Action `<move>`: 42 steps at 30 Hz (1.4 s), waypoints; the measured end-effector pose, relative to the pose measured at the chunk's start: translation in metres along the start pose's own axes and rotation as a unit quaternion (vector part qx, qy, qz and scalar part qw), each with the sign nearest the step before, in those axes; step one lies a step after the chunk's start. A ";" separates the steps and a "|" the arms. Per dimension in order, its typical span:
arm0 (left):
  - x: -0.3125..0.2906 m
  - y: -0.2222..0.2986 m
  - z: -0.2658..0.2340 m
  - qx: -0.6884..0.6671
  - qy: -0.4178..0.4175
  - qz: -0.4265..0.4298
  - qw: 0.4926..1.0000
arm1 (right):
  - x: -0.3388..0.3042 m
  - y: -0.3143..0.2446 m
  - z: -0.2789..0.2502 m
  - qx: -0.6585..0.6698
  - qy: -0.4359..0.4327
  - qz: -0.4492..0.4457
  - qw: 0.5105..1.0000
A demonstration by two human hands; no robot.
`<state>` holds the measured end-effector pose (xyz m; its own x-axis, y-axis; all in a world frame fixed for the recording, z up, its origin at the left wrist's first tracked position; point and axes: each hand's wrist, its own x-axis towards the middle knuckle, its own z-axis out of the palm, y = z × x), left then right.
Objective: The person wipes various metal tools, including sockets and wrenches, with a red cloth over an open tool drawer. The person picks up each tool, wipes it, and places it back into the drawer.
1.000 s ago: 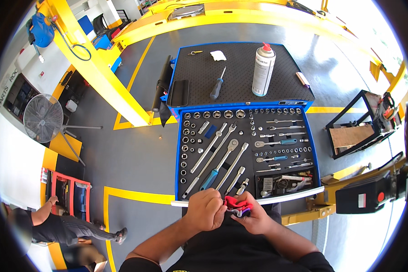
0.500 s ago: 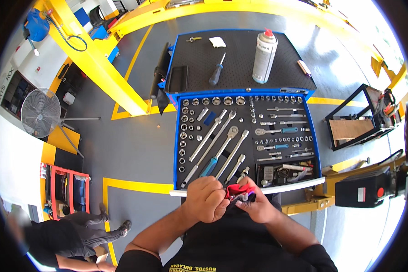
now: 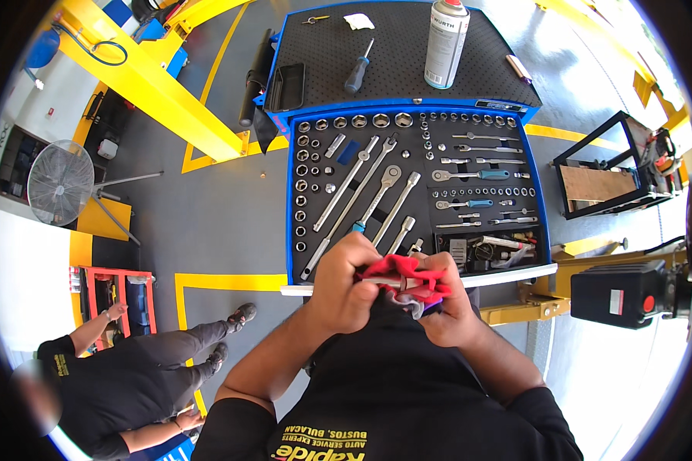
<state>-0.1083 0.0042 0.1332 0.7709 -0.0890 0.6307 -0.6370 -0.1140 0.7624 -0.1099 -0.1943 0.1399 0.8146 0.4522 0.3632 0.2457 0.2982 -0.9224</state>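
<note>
Both my hands are closed around a red rag (image 3: pixel 398 274) with a small metal tool wrapped in it, held just in front of my chest. My left hand (image 3: pixel 346 284) grips the left side of the rag, my right hand (image 3: pixel 447 298) the right side. Just beyond them lies the open blue tool drawer (image 3: pixel 419 273) with sockets and several ratchets (image 3: pixel 370 201) in black foam.
On the cart's black top mat stand a spray can (image 3: pixel 446 34), a screwdriver (image 3: pixel 357 69) and a black tray (image 3: pixel 287 86). A yellow lift beam (image 3: pixel 150 77) runs at the left, with a floor fan (image 3: pixel 60 181) beside it. Another person (image 3: pixel 123 380) crouches lower left near a red trolley (image 3: pixel 111 296).
My head has moved closer to the drawer, so it looks larger. My hands keep working the red rag. The person at lower left has shifted position.
</note>
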 end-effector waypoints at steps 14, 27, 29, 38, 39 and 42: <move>-0.012 0.020 -0.005 -0.131 -0.035 -0.131 0.982 | 0.009 -0.015 -0.006 -0.265 -0.030 -0.094 0.959; 0.011 0.030 -0.017 0.164 -0.163 0.135 0.964 | -0.008 -0.023 0.002 0.022 0.019 0.117 0.993; -0.004 0.026 -0.015 0.072 -0.144 0.030 0.987 | 0.004 -0.018 -0.006 -0.165 -0.032 -0.078 0.983; -0.024 0.020 -0.005 -0.093 -0.072 -0.102 0.988 | 0.008 -0.021 -0.014 -0.280 -0.033 -0.080 0.956; -0.023 0.021 -0.008 -0.086 -0.077 -0.104 0.988 | 0.008 -0.024 -0.012 -0.276 -0.028 -0.059 0.959; -0.020 0.019 -0.013 -0.074 -0.108 -0.092 0.987 | 0.003 -0.019 -0.014 -0.182 -0.031 0.022 0.983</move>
<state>-0.1358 0.0168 0.1369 0.8460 -0.2911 0.4468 -0.4677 -0.0028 0.8839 -0.1048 -0.2099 0.1568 0.7986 0.5110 0.3180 0.3909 -0.0385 -0.9196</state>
